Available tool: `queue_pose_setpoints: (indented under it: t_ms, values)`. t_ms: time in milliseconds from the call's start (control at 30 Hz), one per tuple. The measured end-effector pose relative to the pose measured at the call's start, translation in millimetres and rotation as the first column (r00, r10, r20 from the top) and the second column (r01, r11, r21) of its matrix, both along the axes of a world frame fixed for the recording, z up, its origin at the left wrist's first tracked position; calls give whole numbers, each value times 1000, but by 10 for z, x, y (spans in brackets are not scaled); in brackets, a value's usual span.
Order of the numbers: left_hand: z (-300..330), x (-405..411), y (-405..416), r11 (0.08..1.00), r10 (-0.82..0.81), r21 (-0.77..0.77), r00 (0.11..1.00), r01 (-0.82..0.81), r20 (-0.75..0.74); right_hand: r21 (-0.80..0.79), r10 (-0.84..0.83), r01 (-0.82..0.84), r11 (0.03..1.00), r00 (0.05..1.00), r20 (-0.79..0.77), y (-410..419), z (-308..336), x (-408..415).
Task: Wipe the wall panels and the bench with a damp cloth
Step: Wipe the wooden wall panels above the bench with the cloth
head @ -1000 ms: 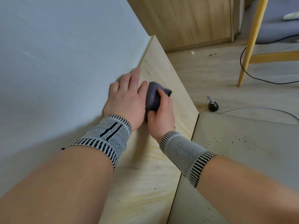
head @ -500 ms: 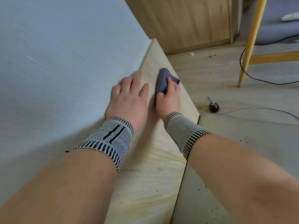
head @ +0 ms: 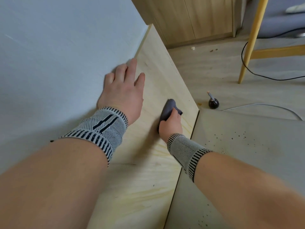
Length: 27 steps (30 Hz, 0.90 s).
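A pale plywood bench point(head: 158, 66) runs along the foot of a light grey wall panel point(head: 57, 55). My right hand point(head: 170, 126) grips a bunched dark grey cloth point(head: 169, 107) and holds it down on the bench top near the front edge. My left hand point(head: 123, 90) rests flat with straight fingers on the bench where it meets the wall panel, fingertips touching the wall. Both wrists wear grey and black knitted bands.
Right of the bench lies grey floor point(head: 247, 146) speckled with crumbs. A small round black object with a stick point(head: 213, 102) stands near the bench corner. A yellow chair leg point(head: 252, 40), a black cable point(head: 264, 76) and a white cable point(head: 264, 105) lie beyond. Wooden cabinet doors point(head: 198, 19) stand behind.
My right hand has drawn the cloth back toward me along the bench's front edge after pushing it farther away. My left hand stays planted against the wall.
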<state>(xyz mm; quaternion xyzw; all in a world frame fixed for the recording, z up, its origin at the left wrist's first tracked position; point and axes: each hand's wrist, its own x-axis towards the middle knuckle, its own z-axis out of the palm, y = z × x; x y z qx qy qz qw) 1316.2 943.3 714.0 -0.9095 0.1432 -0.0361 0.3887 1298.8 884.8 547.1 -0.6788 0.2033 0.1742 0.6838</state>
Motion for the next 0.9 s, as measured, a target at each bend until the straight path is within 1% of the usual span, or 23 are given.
queue_pose_setpoints:
  t_ms: [33,67,133,167,200,233,267,300,367,400,433,467,533,567,600,633,667,700,733,767,800,833,900]
  values:
    - [-4,5,-2,1000,2,5,1000,-2,1,15,11,-10,1000,1000,-22,-12,-8,-17]
    - [-2,12,0,1000,2,10,1000,-2,3,45,-7,5,999,999,33,-2,37,-49]
    - [-16,15,-2,1000,5,12,1000,-5,1,90,-58,36,995,965,254,35,210,-162]
    - [-23,25,0,1000,7,11,1000,-7,-1,92,-57,27,995,940,337,55,240,-215]
    - [-10,25,7,1000,10,2,1000,-10,-4,73,-49,21,997,918,394,84,225,-245]
    - [1,15,5,1000,16,-6,1000,-16,-9,35,-31,18,999,911,411,99,143,-233]
    - [12,-5,-1,1000,24,-9,1000,-24,-9,10,-8,5,1000,931,364,88,39,-185]
    - [9,-23,-15,1000,27,0,1000,-27,0,14,13,-17,1000,965,263,51,-55,-115]
    - [-82,-81,-99,997,6,81,1000,-5,-18,42,70,-72,997,997,31,-66,-183,8]
    - [-171,-115,-147,991,-3,131,998,11,-62,49,88,-87,995,996,-13,-113,-203,55]
    - [-278,-142,-189,984,4,179,994,16,-110,49,85,-85,995,996,8,-135,-197,97]
    - [-389,-160,-222,978,34,209,989,-2,-147,37,65,-69,997,994,88,-142,-178,126]
    - [-620,-132,-242,968,89,250,977,-39,-194,36,9,-22,999,947,320,-124,-140,144]
    - [-710,-111,-245,961,105,271,972,-46,-208,51,-21,1,999,918,395,-91,-186,140]
    - [-812,-75,-252,955,110,293,968,-39,-227,54,-41,20,998,909,415,-58,-306,161]
    - [-911,-45,-264,950,110,310,962,-28,-249,39,-47,35,999,923,383,-44,-476,201]
    - [-1005,-15,-272,948,105,317,958,-16,-265,22,-38,33,999,954,297,-60,-648,244]
    - [-1102,17,-279,947,102,320,955,-7,-280,6,-1,0,1000,986,164,-106,-808,295]
    - [-1198,40,-294,947,103,320,949,-3,-297,-18,68,-68,997,998,7,-170,-955,346]
    - [-1288,58,-310,948,110,319,943,-5,-313,-41,144,-150,988,983,-117,-237,-1049,387]
    - [-1362,73,-325,948,117,317,938,-8,-327,-58,187,-198,978,969,-161,-283,-1113,420]
    - [-1430,87,-333,949,121,314,934,-10,-337,-73,190,-200,977,975,-117,-309,-1139,434]
    - [-1555,118,-342,956,112,293,929,-4,-354,-22,121,-119,993,988,100,-315,-1092,375]
